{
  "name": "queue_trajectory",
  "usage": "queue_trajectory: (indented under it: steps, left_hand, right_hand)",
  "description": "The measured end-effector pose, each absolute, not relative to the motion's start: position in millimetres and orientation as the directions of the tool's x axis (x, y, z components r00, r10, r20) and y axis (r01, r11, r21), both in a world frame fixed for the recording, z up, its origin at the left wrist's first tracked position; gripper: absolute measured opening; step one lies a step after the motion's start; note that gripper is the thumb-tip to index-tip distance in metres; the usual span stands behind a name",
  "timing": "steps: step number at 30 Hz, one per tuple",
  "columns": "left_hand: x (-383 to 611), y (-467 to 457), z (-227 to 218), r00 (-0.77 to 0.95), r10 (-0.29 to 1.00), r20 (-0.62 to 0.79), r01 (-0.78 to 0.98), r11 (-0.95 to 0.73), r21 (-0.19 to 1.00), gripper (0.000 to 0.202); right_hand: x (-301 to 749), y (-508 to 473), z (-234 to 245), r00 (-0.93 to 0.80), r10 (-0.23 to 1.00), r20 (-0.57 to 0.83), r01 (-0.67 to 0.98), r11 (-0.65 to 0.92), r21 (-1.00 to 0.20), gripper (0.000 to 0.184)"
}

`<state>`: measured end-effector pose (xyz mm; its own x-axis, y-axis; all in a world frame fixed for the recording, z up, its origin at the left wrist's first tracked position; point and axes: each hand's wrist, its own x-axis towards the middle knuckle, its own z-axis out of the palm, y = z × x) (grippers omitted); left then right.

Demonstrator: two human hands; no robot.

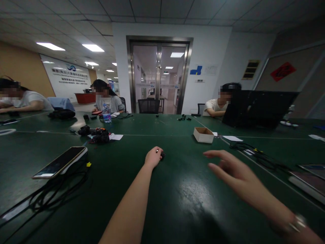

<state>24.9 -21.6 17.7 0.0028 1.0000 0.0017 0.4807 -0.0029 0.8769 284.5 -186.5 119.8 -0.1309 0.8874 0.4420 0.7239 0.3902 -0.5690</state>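
Left hand (153, 158), center of frame: fingers curled in, closed on a small black part (163, 155) at the fingertips, low on the green table (177, 210). Part sits just right of the frame's middle, mostly hidden by the fingers; can't make out its shape. Right hand (230, 169), right of center: open, holding nothing, thumb and index spread and pointing left, raised off the table, slightly blurred. Metal-looking band (297, 223) on that wrist, lower right. Hands well apart.

Box (203, 138): small, pale, open-topped, right of center, farther up the frame than both hands; neither touches it. Paper (232, 138) lies to the right of it. More black bits (183, 118) scattered near the far edge, above center.

Left side: phone (62, 162) mid-left, screen up, black cables (61, 189) coiled just below it, yellow tag (88, 164) at their right end. Pile of dark parts (100, 135) upper left of the left hand, bottle (106, 113) upright behind it. Right side: second cable bundle (261, 157), big black monitor (261, 108) upper right. Three people sit along the far side: far left, left of center, and right by the monitor.
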Motion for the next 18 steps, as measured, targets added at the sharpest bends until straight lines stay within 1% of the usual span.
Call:
queue_trajectory:
  steps: [2, 3, 5, 7, 9, 11, 14, 18]
  left_hand:
    - [28, -26, 21, -0.045, 0.999, 0.019, 0.547, 0.008, 0.837, 0.027]
    - [28, -28, 22, -0.057, 0.998, 0.036, 0.576, 0.003, 0.818, 0.028]
    - [28, -30, 22, -0.053, 0.996, 0.068, 0.601, -0.023, 0.799, 0.029]
    - [26, -29, 20, -0.042, 0.995, 0.091, 0.572, -0.051, 0.819, 0.029]
    - [25, -24, 15, -0.051, 0.993, 0.11, 0.501, -0.07, 0.862, 0.028]
    - [24, -19, 10, -0.074, 0.991, 0.113, 0.411, -0.073, 0.909, 0.026]
    - [24, -13, 5, -0.1, 0.989, 0.108, 0.31, -0.072, 0.948, 0.025]
    - [30, -8, 5, -0.106, 0.986, 0.132, 0.255, -0.101, 0.962, 0.022]
  right_hand:
    - [256, -135, 110, -0.238, 0.942, 0.236, 0.613, 0.334, -0.716, 0.027]
    - [242, -110, 101, -0.247, 0.958, 0.148, 0.571, 0.267, -0.777, 0.027]
    - [218, -65, 76, -0.176, 0.984, -0.002, 0.457, 0.08, -0.886, 0.037]
    - [200, -33, 51, -0.152, 0.985, -0.084, 0.255, -0.044, -0.966, 0.042]
    - [187, -15, 33, -0.184, 0.976, -0.119, 0.045, -0.113, -0.993, 0.036]
    - [179, -8, 26, -0.235, 0.962, -0.137, -0.096, -0.163, -0.982, 0.033]
    - [178, -9, 28, -0.301, 0.944, -0.136, -0.159, -0.19, -0.969, 0.033]
    - [184, -9, 29, -0.36, 0.928, -0.094, -0.238, -0.189, -0.953, 0.038]
